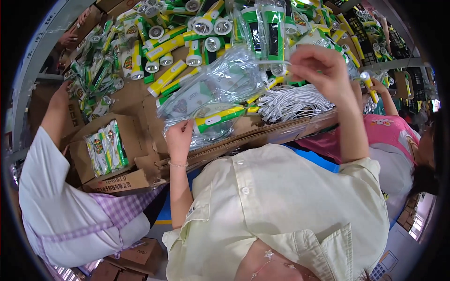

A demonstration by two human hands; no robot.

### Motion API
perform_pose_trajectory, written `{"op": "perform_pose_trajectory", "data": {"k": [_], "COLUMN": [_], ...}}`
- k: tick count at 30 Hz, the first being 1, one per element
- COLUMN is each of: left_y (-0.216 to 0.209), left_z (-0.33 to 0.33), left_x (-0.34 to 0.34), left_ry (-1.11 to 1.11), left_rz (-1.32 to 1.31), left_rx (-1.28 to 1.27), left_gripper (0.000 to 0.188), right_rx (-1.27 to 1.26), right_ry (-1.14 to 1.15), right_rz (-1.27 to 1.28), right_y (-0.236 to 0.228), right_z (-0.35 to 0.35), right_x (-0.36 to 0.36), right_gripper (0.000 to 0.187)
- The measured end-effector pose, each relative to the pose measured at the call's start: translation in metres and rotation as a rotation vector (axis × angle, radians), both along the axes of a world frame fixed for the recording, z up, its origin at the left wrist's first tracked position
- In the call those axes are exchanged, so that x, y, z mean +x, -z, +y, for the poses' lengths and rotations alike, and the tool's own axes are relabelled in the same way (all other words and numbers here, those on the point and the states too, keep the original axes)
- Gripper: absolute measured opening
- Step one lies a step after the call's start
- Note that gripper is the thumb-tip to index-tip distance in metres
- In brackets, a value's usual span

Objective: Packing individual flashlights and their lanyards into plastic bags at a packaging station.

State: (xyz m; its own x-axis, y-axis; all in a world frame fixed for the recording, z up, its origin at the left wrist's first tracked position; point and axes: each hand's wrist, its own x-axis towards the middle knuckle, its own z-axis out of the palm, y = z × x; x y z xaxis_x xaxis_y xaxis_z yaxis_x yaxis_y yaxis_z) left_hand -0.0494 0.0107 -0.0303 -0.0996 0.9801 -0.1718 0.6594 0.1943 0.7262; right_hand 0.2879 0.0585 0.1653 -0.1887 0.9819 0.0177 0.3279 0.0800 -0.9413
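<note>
A: What's hard to see?

B: The left hand (179, 136) sits half under the clear bag (215, 89); its fingers pinch the bag's lower edge. A torch (219, 118) shows blurred through the plastic.

A: And the right hand (318, 70)?

B: At two o'clock from the left, fingers curled, pinching the bag's top corner. The bag hangs between both hands.

A: Beyond?

B: White cords (293, 100) below the right hand, loose torches (168, 47) at twelve.
</note>
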Motion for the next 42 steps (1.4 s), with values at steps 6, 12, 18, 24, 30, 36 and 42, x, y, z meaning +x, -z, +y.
{"op": "perform_pose_trajectory", "data": {"k": [6,12,18,24,30,36,42], "left_y": [-0.022,-0.004,-0.001,-0.011,-0.003,-0.004,-0.016], "left_z": [0.002,-0.006,-0.009,-0.010,-0.017,-0.024,-0.022], "left_x": [0.009,0.005,0.013,0.021,0.013,0.018,0.022], "left_ry": [0.022,-0.016,0.004,-0.002,0.045,0.126,0.143], "left_rz": [-0.037,-0.092,-0.085,-0.117,-0.040,0.041,0.047], "left_rx": [-0.122,-0.109,-0.051,-0.068,-0.056,0.030,-0.004], "left_gripper": [0.025,0.024,0.025,0.021,0.021,0.020,0.019], "right_rx": [0.067,0.499,0.369,0.246,0.335,0.217,0.205], "right_ry": [-0.281,-0.507,-0.656,-0.751,-0.710,-0.692,-0.731], "right_rz": [0.446,-0.610,-1.378,-1.350,-0.976,-1.208,-1.167], "right_y": [0.101,0.205,0.176,0.190,0.203,0.185,0.192], "right_z": [-0.011,-0.005,-0.009,-0.004,-0.006,-0.034,-0.028], "right_x": [-0.122,-0.118,-0.113,-0.111,-0.093,-0.087,-0.107], "right_gripper": [0.010,0.006,0.006,0.007,0.010,0.011,0.011]}}
